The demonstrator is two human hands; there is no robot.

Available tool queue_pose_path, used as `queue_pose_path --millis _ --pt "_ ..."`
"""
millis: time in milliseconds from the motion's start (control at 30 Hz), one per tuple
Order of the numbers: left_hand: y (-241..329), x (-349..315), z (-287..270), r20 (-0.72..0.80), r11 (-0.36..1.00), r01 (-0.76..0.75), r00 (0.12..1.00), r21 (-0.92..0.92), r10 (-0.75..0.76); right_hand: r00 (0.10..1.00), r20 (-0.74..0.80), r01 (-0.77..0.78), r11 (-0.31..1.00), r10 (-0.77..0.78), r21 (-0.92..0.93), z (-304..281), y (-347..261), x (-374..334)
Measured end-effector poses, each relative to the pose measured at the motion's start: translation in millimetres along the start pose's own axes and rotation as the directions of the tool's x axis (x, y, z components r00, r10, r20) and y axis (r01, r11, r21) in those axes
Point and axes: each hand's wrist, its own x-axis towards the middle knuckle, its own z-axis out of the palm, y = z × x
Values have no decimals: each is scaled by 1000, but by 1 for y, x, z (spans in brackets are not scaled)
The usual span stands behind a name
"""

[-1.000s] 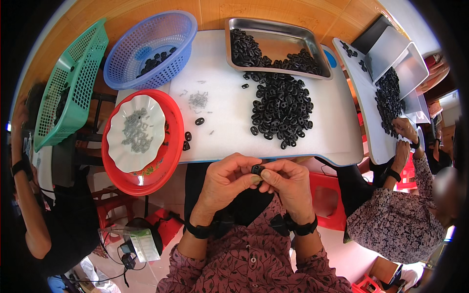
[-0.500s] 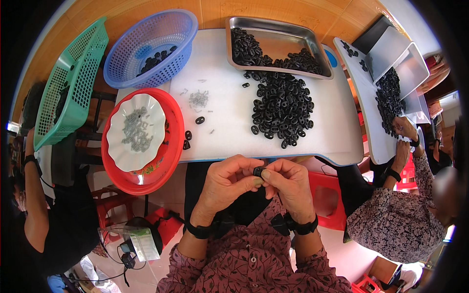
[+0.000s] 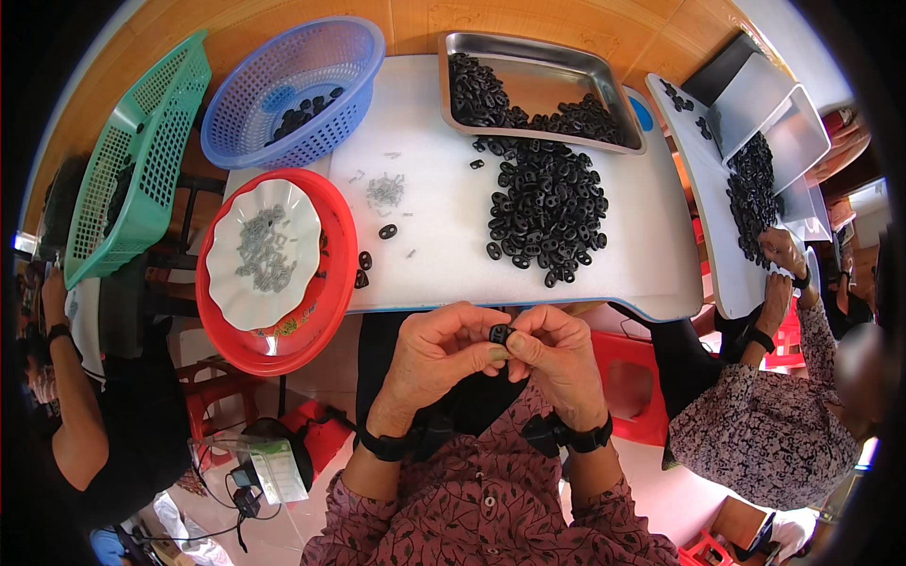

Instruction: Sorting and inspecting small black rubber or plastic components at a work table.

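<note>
A small black two-holed piece (image 3: 499,333) is pinched between my hands, in front of the table's near edge. My left hand (image 3: 432,357) grips it from the left with thumb and fingertips. From the right, my right hand (image 3: 559,357) closes thumb and fingers at its other side; whether a tiny part sits between those fingertips is hidden. Beyond my hands lies a heap of like black pieces (image 3: 545,212) on the white table (image 3: 434,255). Small clear tube-like bits (image 3: 385,191) lie loose left of the heap, with a few single black pieces (image 3: 388,231) nearby.
A red basin (image 3: 342,236) holds a scalloped white plate (image 3: 222,274) of clear bits. Behind stand a blue basket (image 3: 226,141), a green basket (image 3: 151,160) and a metal tray (image 3: 566,71) with black pieces. Another person (image 3: 764,415) works at right; another's arm (image 3: 75,387) shows at left.
The black piece has turned slightly in my fingers, so its holed face shows more. My right hand has shifted a little. At the left, the other person's arm has moved slightly.
</note>
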Motion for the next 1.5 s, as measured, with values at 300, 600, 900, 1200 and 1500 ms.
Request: queue_pose_path --millis 300,600,900,1200,1500 --pt "7 -1 -2 29 999 37 999 -15 -37 999 27 -33 999 32 18 -1 -3 0" --pt "6 -1 0 44 999 10 999 -36 -8 999 15 -41 999 41 -17 -1 -7 -1" --pt "9 1 -1 101 998 35 994 -47 -30 994 77 -81 996 77 41 -10 -4 2" --pt "9 0 0 104 993 94 991 -74 -86 978 130 -181 973 162 146 -14 -5 4" --pt "9 -2 6 69 995 93 994 -30 -90 978 162 -160 973 133 166 -15 0 8"
